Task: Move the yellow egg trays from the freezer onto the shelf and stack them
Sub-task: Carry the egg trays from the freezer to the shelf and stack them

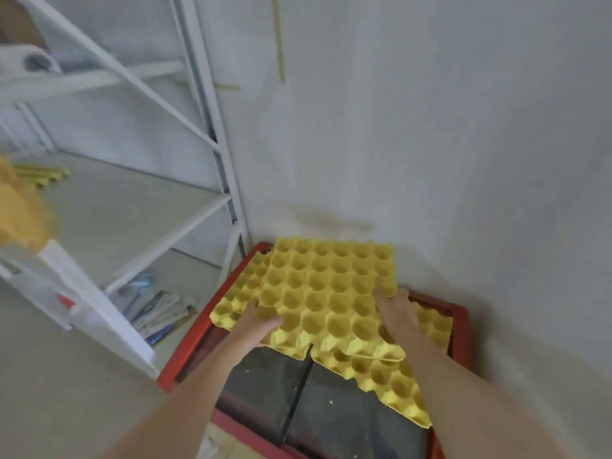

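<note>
A: Hands first. Where are they?

B: Both on the top yellow egg tray (326, 293). The left hand (256, 321) grips its near-left edge, the fingers curled over onto the cups. The right hand (395, 313) holds the right side, the fingers closed on the rim there.

A: And the tray itself?

B: On top of the red-rimmed freezer (185, 352), in the corner by the wall (430, 127). It lies over more yellow trays: one shows at the left (243, 293), another spreads out to the near right (390, 376). They sit crooked, not nested. Dark lid panels (275, 385) show below.

A: So which step is this?

B: The pickup, I'd say. The tray is gripped on two sides but I cannot tell if it has left the ones beneath.

A: What does the next move call for?

B: Lift it level so the soft pulp does not fold, and see that the lower trays do not cling to it. Then swing left to the white shelf (132, 207), whose board looks mostly bare. Something yellow, blurred, sits at the far left edge (23, 207); possibly the stack to join, though I cannot be sure.
</note>
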